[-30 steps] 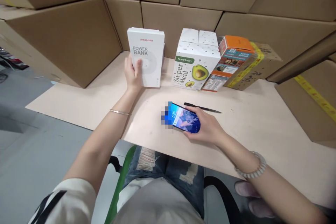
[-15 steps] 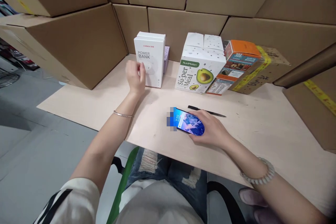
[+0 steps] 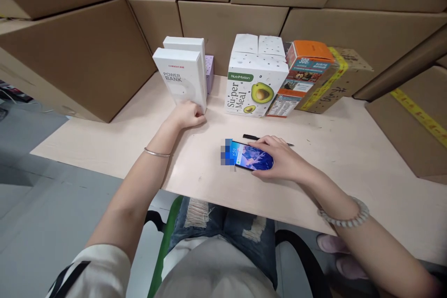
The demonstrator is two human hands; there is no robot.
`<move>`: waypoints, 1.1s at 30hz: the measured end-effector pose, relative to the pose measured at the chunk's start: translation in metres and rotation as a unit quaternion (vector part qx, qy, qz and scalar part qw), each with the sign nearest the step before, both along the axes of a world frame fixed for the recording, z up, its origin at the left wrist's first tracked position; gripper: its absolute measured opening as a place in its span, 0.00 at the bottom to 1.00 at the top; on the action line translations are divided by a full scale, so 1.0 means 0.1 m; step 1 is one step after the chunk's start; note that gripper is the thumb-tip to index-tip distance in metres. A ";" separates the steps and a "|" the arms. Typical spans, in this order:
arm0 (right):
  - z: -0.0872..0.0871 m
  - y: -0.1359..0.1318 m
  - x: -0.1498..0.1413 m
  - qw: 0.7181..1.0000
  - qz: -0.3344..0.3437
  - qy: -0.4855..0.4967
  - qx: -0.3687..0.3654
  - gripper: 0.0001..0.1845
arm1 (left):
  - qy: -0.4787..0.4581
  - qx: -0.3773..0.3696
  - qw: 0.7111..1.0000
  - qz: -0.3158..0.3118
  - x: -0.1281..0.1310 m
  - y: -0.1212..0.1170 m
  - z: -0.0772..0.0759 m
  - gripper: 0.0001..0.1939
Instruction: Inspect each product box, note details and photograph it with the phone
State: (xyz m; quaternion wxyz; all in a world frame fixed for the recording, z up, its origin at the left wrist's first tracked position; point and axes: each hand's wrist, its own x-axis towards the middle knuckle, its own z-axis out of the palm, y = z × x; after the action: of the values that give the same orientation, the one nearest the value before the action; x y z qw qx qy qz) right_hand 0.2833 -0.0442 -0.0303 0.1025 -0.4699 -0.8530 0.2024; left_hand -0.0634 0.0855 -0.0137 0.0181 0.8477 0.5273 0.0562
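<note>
The phone (image 3: 253,156) was held in the right hand (image 3: 284,158) low at the tabletop (image 3: 206,167), its two long edges pinched between thumb and fingers and its lit screen left mostly uncovered. The fingers of the left hand (image 3: 186,115) were curled at the foot of the power bank box (image 3: 183,77); whether any of the box was gripped could not be told, as the fingertips were partly hidden. The phone was judged stiff, fairly light, slick on its glass and easily cracked, so best taken by the long edges, with pressure kept off the screen. The power bank box was judged rigid but thin-walled, best taken across its narrow sides. Part of a pen (image 3: 249,137) was covered by the right hand. Behind the power bank box, a white box (image 3: 185,43) and a purple box (image 3: 209,74) were placed; room was left between these and the avocado box (image 3: 256,84), beside which an orange box (image 3: 310,51) was set. Reach at the back was limited by stacked cardboard boxes (image 3: 230,28); more room was left toward the tabletop's front edge.
</note>
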 end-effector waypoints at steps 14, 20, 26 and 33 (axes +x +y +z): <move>0.01 0.19 0.26 0.981 -0.102 -0.117 0.119 0.25 | 0.103 0.000 0.993 0.058 0.06 0.09 -0.05 0.28; -0.03 0.25 0.30 0.985 -0.099 -0.098 0.099 0.18 | 0.116 -0.008 0.991 0.066 0.08 0.07 -0.01 0.30; -0.06 0.27 0.30 0.979 -0.096 -0.081 0.163 0.13 | 0.121 -0.008 0.990 0.071 0.08 0.06 0.01 0.31; -0.03 0.24 0.27 0.960 -0.196 0.083 0.184 0.05 | 0.102 0.009 0.995 0.020 0.20 -0.08 0.07 0.27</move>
State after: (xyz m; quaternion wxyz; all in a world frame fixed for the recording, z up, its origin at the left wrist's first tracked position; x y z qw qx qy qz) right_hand 0.3101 -0.0204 -0.0334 0.2956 -0.5821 -0.7554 0.0558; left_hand -0.0439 0.0775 -0.0068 -0.0444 0.8386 0.5424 -0.0256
